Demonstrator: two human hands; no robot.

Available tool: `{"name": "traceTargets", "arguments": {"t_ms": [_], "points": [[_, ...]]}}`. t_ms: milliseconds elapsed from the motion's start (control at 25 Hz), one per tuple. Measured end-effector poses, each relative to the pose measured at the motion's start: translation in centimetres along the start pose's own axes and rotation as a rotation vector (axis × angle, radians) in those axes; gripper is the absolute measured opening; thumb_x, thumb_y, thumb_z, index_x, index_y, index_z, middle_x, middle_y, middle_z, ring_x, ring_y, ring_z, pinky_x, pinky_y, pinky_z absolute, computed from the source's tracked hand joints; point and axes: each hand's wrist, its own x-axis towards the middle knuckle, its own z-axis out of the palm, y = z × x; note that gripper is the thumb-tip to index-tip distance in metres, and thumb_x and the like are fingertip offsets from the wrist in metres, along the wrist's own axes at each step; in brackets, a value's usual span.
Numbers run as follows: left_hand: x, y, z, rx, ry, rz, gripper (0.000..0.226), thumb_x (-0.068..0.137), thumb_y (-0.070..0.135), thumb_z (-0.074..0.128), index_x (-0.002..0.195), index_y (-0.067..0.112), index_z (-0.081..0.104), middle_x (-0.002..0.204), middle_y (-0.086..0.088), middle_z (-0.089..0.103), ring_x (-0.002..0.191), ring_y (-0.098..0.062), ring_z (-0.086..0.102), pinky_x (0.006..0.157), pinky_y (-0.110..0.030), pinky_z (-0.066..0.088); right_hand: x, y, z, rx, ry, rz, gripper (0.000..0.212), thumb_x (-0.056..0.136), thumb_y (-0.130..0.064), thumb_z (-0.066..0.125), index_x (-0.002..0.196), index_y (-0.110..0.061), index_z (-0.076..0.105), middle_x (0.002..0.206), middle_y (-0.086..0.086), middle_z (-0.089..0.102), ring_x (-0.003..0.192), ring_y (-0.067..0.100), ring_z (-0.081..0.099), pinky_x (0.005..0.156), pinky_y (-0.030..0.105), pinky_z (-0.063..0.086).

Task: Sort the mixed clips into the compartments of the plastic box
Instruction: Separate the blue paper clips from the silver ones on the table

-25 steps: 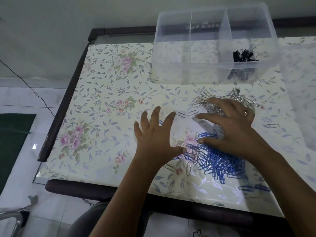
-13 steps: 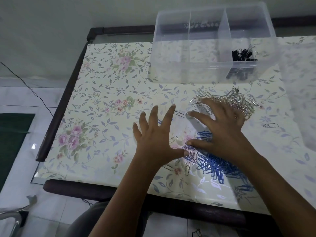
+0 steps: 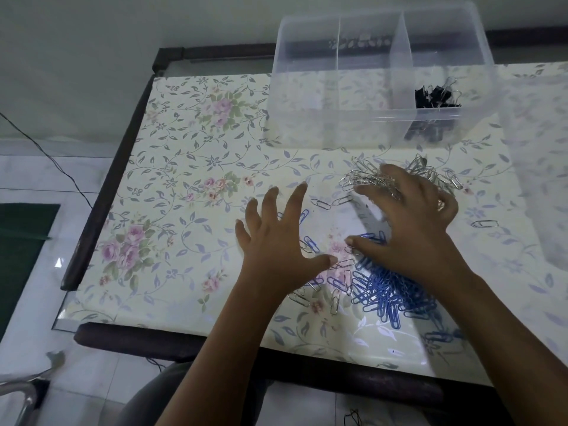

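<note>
While the left hand [image 3: 276, 250] and right hand [image 3: 412, 229] lie spread open over the counter [image 3: 184, 179], silver paper clips [image 3: 359, 176] sit under the right fingertips [image 3: 388, 175], blue paper clips [image 3: 387, 290] under its wrist; best rake colours fully apart before scooping toward the plastic box [image 3: 307, 87] beyond.

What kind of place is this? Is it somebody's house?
Probably a room in a home, though that's a guess: a table with a flowery cover, a white tiled floor and a green mat beside it.
</note>
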Motion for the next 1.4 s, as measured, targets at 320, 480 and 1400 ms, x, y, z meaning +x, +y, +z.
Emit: {"name": "traceTargets", "arguments": {"t_ms": [320,480,1400], "points": [[-0.1,0.4,0.2,0.037,-0.028,-0.023,0.110,0.066,0.060,0.069,0.143,0.041,-0.007,0.155,0.000,-0.009,0.142,-0.033,-0.012,0.112,-0.056,0.000,0.2,0.4,-0.5,-0.019,-0.002,0.021,0.065,0.055,-0.041,0.059,0.119,-0.035,0.056,0.145,-0.002,0.031,0.130,0.024,0.022,0.101,0.039,0.006],[0.2,0.0,-0.2,-0.032,0.005,-0.078,0.107,0.066,0.057,0.070,0.143,0.040,-0.003,0.154,-0.001,-0.004,0.142,-0.032,-0.008,0.112,-0.056,0.003,0.1,1.1,-1.0,-0.022,-0.066,-0.045,0.072,0.050,-0.047,0.062,0.121,-0.040,0.051,0.147,-0.002,0.027,0.130,0.020,0.018,0.102,0.045,0.008],[0.2,0.2,-0.1,-0.026,0.009,-0.091,0.094,0.075,0.049,0.065,0.144,0.039,0.002,0.154,0.000,-0.004,0.142,-0.031,-0.009,0.113,-0.054,0.002,0.1,0.0,-0.4,-0.012,0.286,0.161,0.024,0.082,-0.036,0.054,0.088,-0.014,0.061,0.112,0.009,0.053,0.110,0.030,0.040,0.086,0.039,0.026]]}}
